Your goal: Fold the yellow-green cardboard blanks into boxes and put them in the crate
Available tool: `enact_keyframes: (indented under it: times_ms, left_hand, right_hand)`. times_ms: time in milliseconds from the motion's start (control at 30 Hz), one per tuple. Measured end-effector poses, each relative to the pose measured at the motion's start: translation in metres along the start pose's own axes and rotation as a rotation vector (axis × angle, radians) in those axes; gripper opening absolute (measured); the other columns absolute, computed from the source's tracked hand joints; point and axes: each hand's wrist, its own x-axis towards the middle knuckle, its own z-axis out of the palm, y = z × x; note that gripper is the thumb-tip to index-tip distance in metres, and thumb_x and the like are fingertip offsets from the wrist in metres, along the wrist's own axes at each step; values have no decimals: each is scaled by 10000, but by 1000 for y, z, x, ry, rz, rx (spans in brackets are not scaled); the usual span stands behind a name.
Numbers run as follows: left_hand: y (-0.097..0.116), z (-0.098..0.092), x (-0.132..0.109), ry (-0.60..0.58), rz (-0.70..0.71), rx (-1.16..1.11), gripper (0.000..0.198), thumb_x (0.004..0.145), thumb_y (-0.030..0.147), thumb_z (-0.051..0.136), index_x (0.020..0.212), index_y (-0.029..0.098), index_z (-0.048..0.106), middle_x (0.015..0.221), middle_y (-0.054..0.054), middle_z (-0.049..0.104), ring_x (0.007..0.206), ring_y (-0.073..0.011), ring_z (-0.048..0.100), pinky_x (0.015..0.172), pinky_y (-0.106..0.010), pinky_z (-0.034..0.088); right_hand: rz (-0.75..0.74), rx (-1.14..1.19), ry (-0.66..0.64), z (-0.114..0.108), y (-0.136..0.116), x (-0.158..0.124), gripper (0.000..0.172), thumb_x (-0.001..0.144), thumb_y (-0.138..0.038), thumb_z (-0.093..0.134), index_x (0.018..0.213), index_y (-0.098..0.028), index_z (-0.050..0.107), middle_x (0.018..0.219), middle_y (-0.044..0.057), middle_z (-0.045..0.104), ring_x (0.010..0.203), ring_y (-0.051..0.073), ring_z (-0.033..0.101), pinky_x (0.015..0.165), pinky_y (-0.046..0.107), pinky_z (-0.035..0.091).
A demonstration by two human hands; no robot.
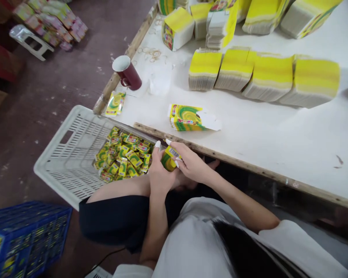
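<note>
Over my lap, just off the table edge, both my hands hold a small yellow and green carton (170, 157) with a barcode on its upper end. My left hand (159, 170) wraps its left side, the thumb pointing up. My right hand (193, 162) grips the barcode end from the right. White coverings show on several fingertips. On the table in front of my hands lies a short stack of flat yellow-green cartons (188, 117) with white flaps. Left of my hands, a white plastic crate (72, 154) holds a heap of small filled cartons (127, 156).
Rows of yellow flat-carton bundles (272, 77) stand across the back of the white table (263, 135). A maroon mug (130, 75) and a single carton (115, 103) sit near its left edge. A blue crate (32, 239) and a white stool (31, 41) are on the floor.
</note>
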Motion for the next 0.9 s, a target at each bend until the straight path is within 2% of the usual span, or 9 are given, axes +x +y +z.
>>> enact_keyframes:
  times_ms: [100,200,300,467,567,667,733,833,900]
  left_hand:
    - [3,0,0,9,3,11,882,741,351,767,1497,196,342,1196,-124,717,1105,-285,703,932,-428,564]
    - [6,0,-1,13,9,-13,885,747,361,767,1502,194,337,1195,-121,715,1098,-281,704,928,-424,566]
    - [8,1,-2,16,28,-5,914,736,356,780,1510,193,321,1203,-127,717,1112,-294,698,947,-444,555]
    - [9,3,-1,59,67,112,850,749,386,761,1477,165,382,1197,-155,728,1081,-327,708,944,-482,549]
    - [10,4,1,117,130,174,763,774,417,738,1430,160,443,1184,-156,739,1064,-325,718,940,-467,552]
    - [9,6,2,145,164,194,702,787,380,726,1403,162,467,1186,-155,741,1073,-317,721,943,-449,556]
    - [6,7,2,143,163,196,709,780,370,735,1402,169,460,1213,-157,731,1091,-320,716,952,-456,556]
    - [4,9,2,118,157,169,737,779,388,747,1415,182,437,1265,-163,707,1132,-328,701,965,-474,556]
    - [4,11,3,103,167,150,737,793,388,744,1428,188,427,1269,-159,704,1152,-322,695,976,-471,557]
  right_hand:
    - [10,59,-17,1,2,-1,590,920,-185,472,1503,-120,414,1509,218,499,1435,306,462,1206,549,376]
    - [-3,211,-88,-10,7,-2,586,941,-255,523,1512,-180,413,1559,168,474,1459,290,445,1223,519,357]
    - [1,352,-112,-22,11,-2,557,942,-258,530,1489,-204,439,1544,134,505,1428,268,489,1195,481,400]
    - [54,311,-5,-15,1,0,609,801,-99,506,1402,-192,489,1407,120,605,1323,253,575,1148,470,446]
    - [92,278,111,-2,-10,3,592,754,-71,493,1337,-175,509,1327,123,634,1246,250,612,1120,466,467]
    - [91,244,194,3,-12,7,586,736,-61,490,1313,-161,513,1333,141,622,1266,255,594,1135,459,449]
    - [62,253,136,-2,-6,9,599,734,-84,516,1328,-160,496,1343,146,614,1280,268,583,1137,464,444]
    - [52,348,-30,-11,5,10,624,749,-167,586,1359,-177,460,1341,132,620,1236,291,608,1081,479,491]
    - [78,367,-49,-13,9,10,623,754,-186,596,1361,-179,457,1342,130,621,1219,295,616,1068,487,497]
